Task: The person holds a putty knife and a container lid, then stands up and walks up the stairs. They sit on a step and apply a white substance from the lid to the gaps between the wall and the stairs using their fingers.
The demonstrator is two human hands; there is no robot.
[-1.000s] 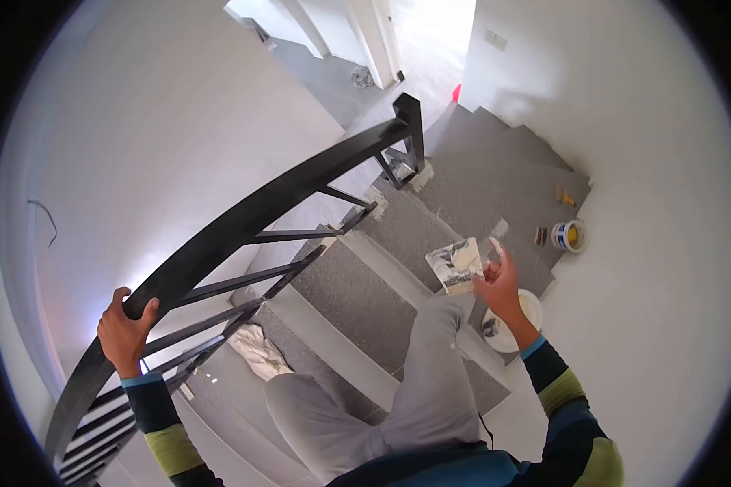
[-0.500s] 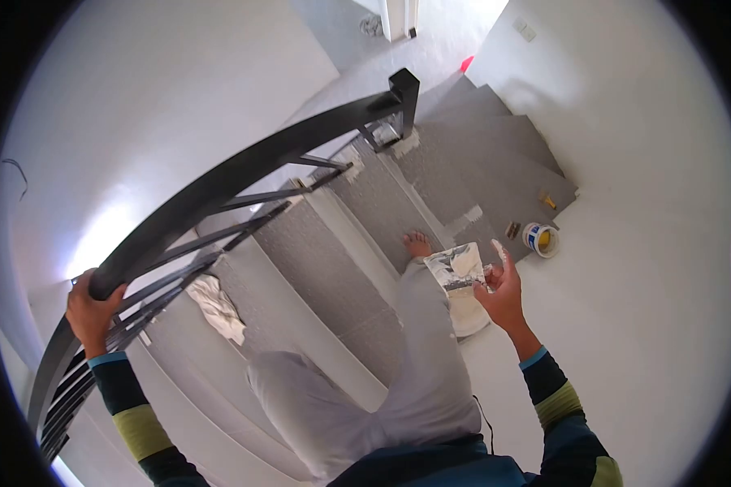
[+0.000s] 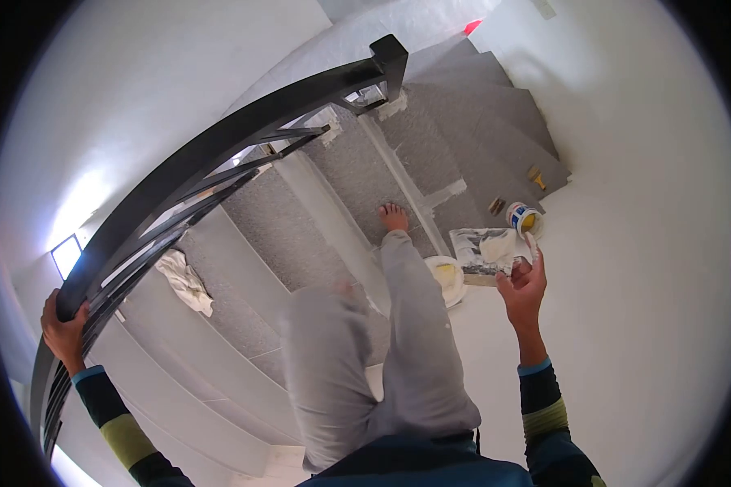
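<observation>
The right hand is raised palm-up, fingers pinching the edge of a putty-smeared board that sits just above and left of it. The left hand wraps the black handrail at the stair's left side.

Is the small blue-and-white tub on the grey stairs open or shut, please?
Open: the small blue-and-white tub stands upright with no lid, yellow contents showing inside.

One head cam (fisheye), looking steeply down the grey stairs past the wearer's legs, w/ railing close left
</observation>
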